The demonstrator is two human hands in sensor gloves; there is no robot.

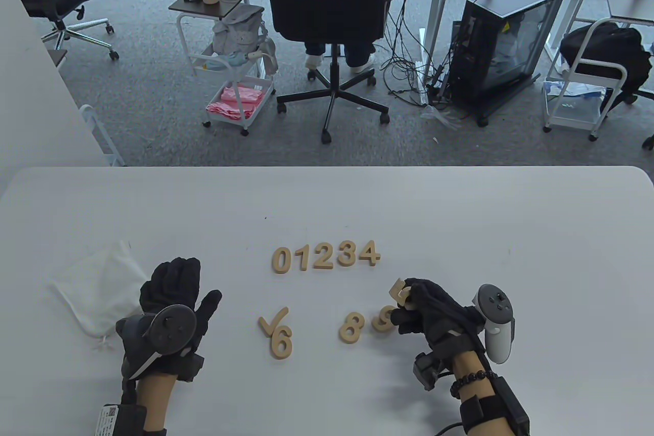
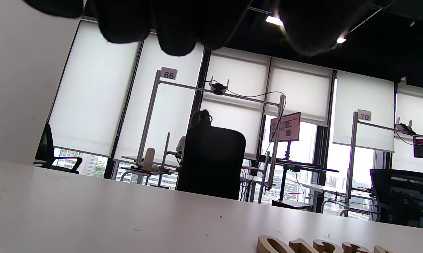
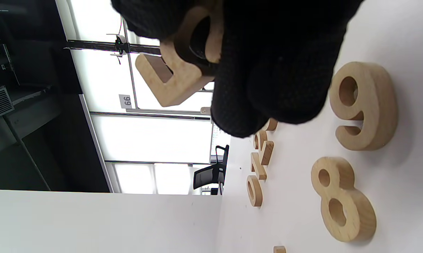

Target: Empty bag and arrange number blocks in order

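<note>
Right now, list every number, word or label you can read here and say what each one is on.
"01234": wooden number blocks in a row on the table.
"5": block held in the right hand.
"7", "6", "8", "9": loose blocks.
"66": sign on a frame.
"70": sign.
Monitor and wrist label: unreadable.

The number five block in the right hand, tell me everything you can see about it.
The five block is a thick, pale wooden numeral with rounded edges and a smooth face. The right hand pinches it by its curved lower part, with gloved fingers covering much of that part, so only the angular top sticks out clearly. It is lifted off the white table, tilted, above the loose nine, and touches nothing but the glove.
</note>
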